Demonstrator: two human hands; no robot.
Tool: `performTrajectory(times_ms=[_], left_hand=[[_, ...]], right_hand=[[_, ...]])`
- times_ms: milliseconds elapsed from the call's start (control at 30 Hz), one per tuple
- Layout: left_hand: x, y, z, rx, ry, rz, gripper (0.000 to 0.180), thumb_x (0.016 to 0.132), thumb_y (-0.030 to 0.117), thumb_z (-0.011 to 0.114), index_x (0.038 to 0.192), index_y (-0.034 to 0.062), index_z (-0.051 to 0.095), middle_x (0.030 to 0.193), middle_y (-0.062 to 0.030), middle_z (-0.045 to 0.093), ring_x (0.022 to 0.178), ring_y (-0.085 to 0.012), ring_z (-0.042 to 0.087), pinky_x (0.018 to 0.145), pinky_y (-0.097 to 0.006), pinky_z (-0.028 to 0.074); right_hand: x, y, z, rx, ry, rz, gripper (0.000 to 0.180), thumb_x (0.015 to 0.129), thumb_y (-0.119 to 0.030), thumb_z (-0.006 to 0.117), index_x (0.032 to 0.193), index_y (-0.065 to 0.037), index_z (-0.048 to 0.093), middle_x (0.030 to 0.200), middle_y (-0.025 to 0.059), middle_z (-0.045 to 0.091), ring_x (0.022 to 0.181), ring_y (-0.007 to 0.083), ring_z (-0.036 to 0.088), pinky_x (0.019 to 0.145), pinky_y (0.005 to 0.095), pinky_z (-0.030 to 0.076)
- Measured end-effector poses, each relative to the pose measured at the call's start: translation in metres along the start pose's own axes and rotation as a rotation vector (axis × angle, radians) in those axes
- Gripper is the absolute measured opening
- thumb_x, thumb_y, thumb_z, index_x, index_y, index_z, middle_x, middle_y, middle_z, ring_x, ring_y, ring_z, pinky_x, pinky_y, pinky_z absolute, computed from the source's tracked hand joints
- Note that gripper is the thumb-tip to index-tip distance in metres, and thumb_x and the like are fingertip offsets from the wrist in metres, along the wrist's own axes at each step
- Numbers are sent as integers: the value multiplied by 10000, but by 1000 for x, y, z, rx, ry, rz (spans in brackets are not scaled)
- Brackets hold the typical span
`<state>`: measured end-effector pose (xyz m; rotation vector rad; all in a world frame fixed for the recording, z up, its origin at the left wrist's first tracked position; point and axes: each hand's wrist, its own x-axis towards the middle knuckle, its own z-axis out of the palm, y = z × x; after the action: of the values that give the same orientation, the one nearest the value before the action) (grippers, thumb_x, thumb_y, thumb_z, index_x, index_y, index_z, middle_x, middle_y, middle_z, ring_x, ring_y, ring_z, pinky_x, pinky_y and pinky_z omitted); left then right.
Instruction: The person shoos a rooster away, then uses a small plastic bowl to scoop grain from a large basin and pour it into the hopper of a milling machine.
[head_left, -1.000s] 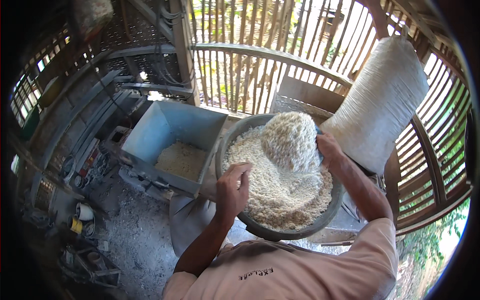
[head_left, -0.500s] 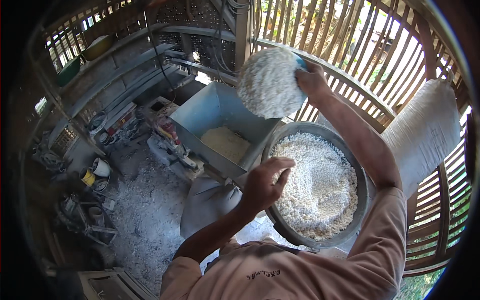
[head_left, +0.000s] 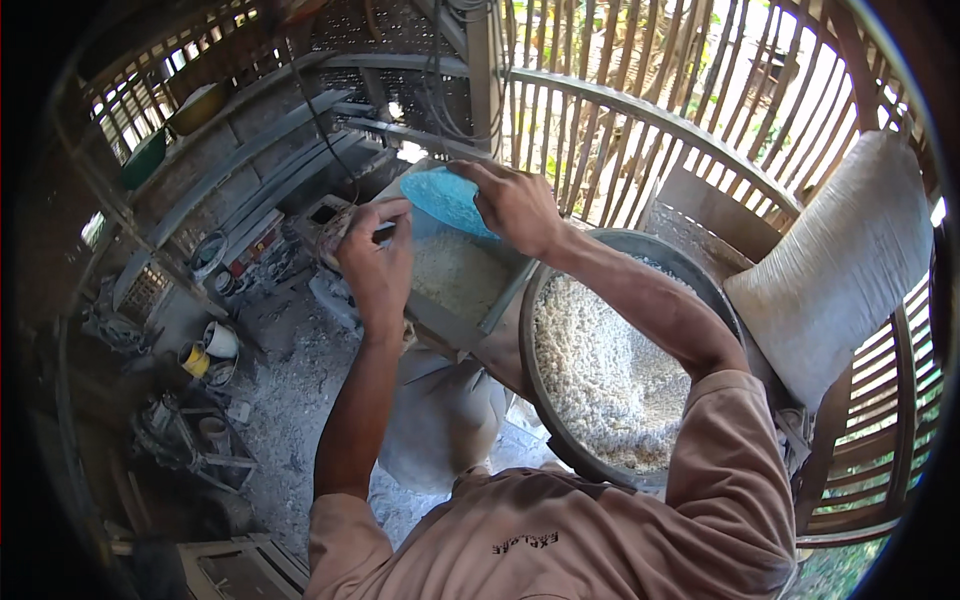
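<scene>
A blue plastic bowl (head_left: 452, 200) is tipped on its side over a metal hopper (head_left: 447, 328). My right hand (head_left: 520, 210) grips the bowl's rim from the right. Beside the bowl's left edge, my left hand (head_left: 374, 262) is raised with curled fingers and a gap between thumb and fingers; whether it touches the rim I cannot tell. Pale grainy material (head_left: 458, 268) lies in the hopper. To the right stands a large round tub (head_left: 530, 370) of white, crumbly grain (head_left: 600, 385), partly covered by my right forearm.
A full white sack (head_left: 835, 270) leans at the right by the slatted wall (head_left: 640, 60). Another stuffed sack (head_left: 440, 410) sits below the hopper. Buckets (head_left: 220, 340) and a small wooden stand (head_left: 215, 450) are on the dusty floor at left; bowls (head_left: 198, 108) rest on a ledge.
The bowl, heaped with white grain before, has moved left over the hopper and tipped, with no heap visible now. My left hand has moved left and up from the tub toward the bowl.
</scene>
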<state>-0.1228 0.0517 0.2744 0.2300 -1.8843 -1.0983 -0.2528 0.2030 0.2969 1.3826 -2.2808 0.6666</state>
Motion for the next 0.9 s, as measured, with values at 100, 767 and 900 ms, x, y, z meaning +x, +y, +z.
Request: performTrajectory(times_ms=[100,767,900], left_hand=[[12,23,9,7,67,137,222,847,-6,651,1067,15,681,1030,-74,704,929,-162,658,802,-292,520],[-107,48,132,-3,-811,305,281,856,154,685,1104,25,662,1194,-150,646,1133,-338,595,981,-411,461],[-103,45,142,-4,-822,310,288,855,156,687,1112,30,661,1195,-148,647,1142,-339,592,974,-409,467]], right_hand=[[-12,8,-36,206,145,93,426,825,-53,544,1249,-65,583,1031,218,676,809,387,672,716,461,542],[-343,109,-169,-331,117,1036,347,781,-86,522,1101,-52,652,883,253,677,825,420,665,761,495,514],[-382,132,-103,123,256,1105,257,812,-72,538,1007,-60,704,740,133,689,669,290,664,651,433,517]])
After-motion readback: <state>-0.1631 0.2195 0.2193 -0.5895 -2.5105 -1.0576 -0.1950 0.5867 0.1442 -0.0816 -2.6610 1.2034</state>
